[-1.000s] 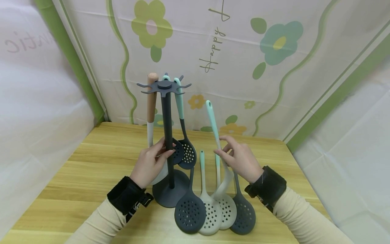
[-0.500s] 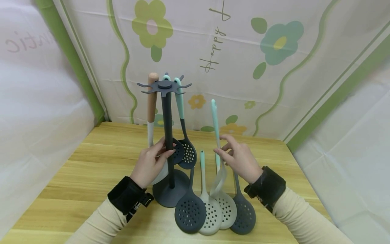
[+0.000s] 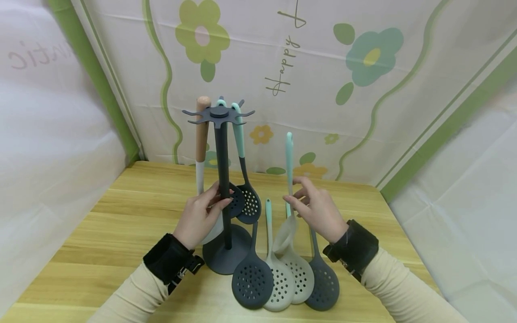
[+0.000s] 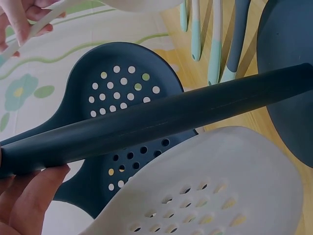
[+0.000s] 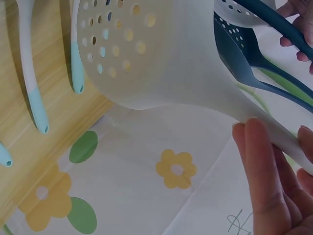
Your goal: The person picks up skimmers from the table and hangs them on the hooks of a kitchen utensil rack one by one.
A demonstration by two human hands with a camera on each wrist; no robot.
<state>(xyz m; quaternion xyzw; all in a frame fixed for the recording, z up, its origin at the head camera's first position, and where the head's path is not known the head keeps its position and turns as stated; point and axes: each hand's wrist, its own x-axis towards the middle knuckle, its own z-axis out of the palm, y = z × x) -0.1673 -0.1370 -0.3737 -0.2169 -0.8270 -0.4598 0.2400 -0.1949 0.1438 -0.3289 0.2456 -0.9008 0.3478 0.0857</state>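
Observation:
My left hand [image 3: 197, 217] grips the dark post [image 3: 222, 157] of a utensil stand, fingers and thumb around it. Between the fingers and thumb of my right hand [image 3: 321, 211] is the neck of a pale skimmer [image 5: 166, 54], its mint handle [image 3: 289, 154] pointing up and its perforated head hanging down. In the head view that head overlaps the skimmers lying below. From the stand's hooked top [image 3: 219, 113] hang two dark skimmers, the nearer-right one [image 3: 249, 204] with a mint handle, and a white slotted utensil [image 4: 220, 186] with a wooden handle [image 3: 202, 141].
On the wooden table [image 3: 93, 251] right of the stand's round base [image 3: 218, 260] lie a dark skimmer [image 3: 252, 281], two pale skimmers and another dark skimmer [image 3: 324, 289], heads toward me and partly overlapping. A flower-printed cloth [image 3: 258, 58] rises behind the table.
The held skimmer has swung upright: its handle top has shifted right and its head has turned and moved left. My left hand stays on the post; the hanging utensils keep their places.

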